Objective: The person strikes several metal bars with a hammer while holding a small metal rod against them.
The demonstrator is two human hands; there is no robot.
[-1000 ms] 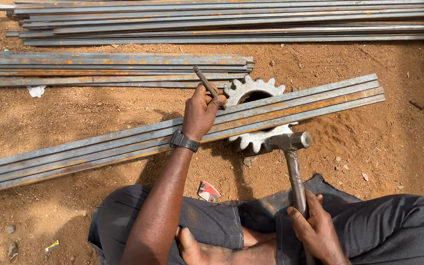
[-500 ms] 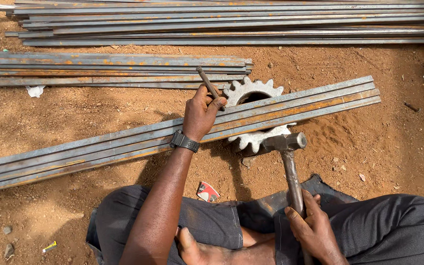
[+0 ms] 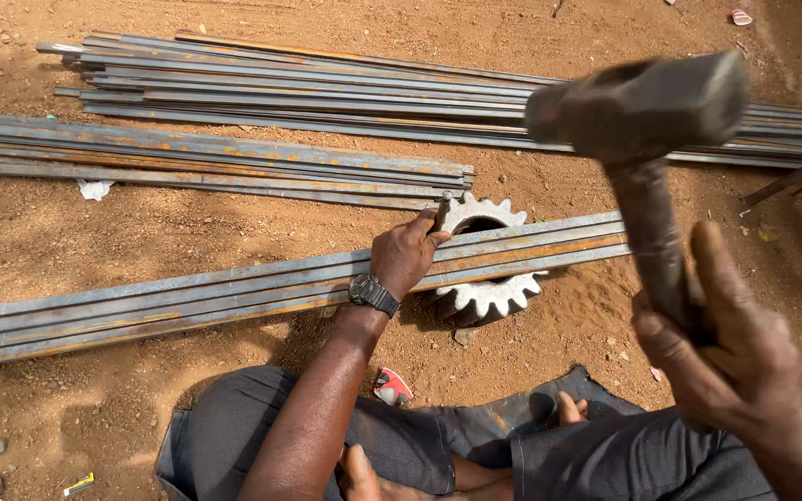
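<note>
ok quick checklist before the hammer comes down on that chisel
1. Grip on hammer: right hand wraps the handle of the dark steel-headed hammer, raised high. Ok.
2. Tool placement: left hand holds the thin dark metal chisel on the long grey steel flat bars. Ok.
3. Support: bars lie across the pale toothed steel gear. Ok.
4. Fingers clear of the struck end: the fingers sit close below the chisel's top. Not ok.
5. Chisel tip position on bar: hidden by the hand. Cannot tell.
6. Legs clear: dark trousers sit near the bars, apart from them. Ok.
</note>
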